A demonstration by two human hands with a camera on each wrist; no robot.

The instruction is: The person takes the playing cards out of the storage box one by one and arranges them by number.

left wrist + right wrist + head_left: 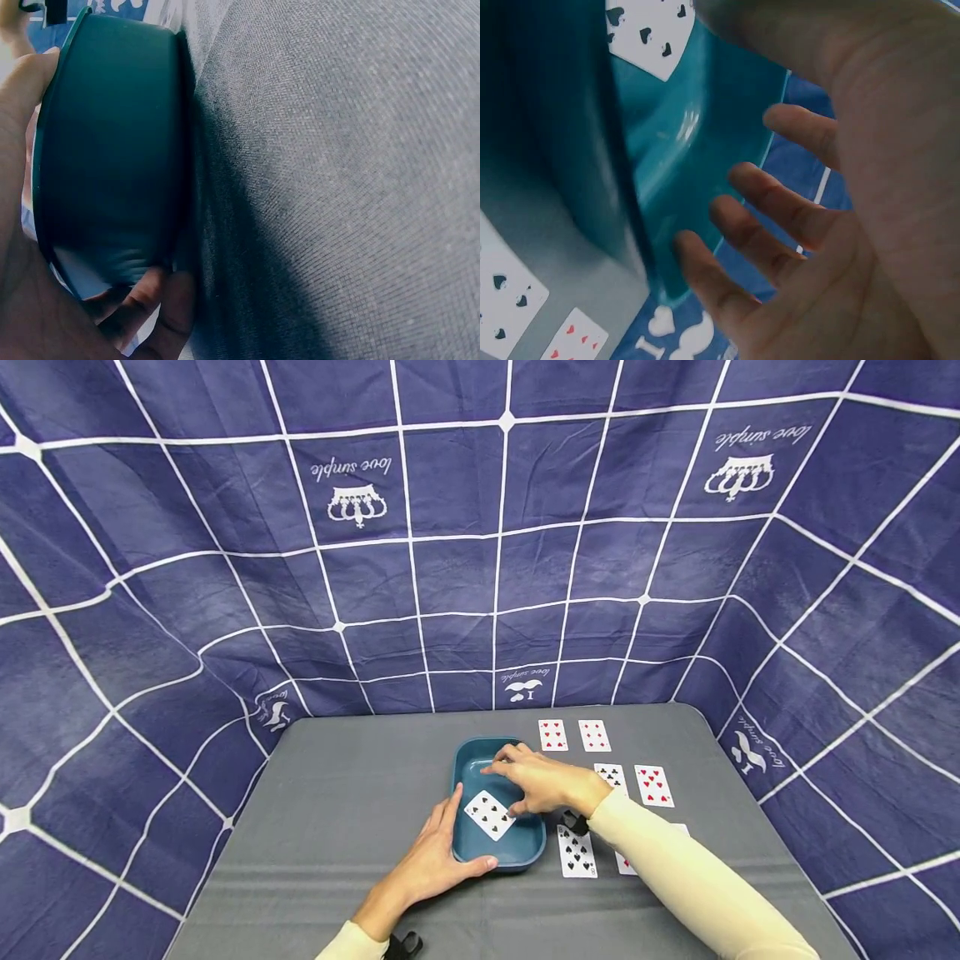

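Note:
A deep blue-green tray [519, 847] stands on the grey table. My left hand [429, 860] holds its near left corner, with the fingers along the left wall and the thumb at the near rim; the left wrist view shows them against the tray wall [112, 150]. Inside the tray lies a spade playing card [489, 815], face up and turned at a slant. My right hand [536, 777] is over the tray with fingers spread apart. Its thumb is by the card's right edge; whether it touches, I cannot tell.
Right of the tray lie face-up cards: a heart card [553, 735] and a diamond card [595, 736] at the back, a club card [611, 774] and another heart card [654, 786], and a spade card [577, 856] nearer. The right forearm partly covers a red card [625, 865].

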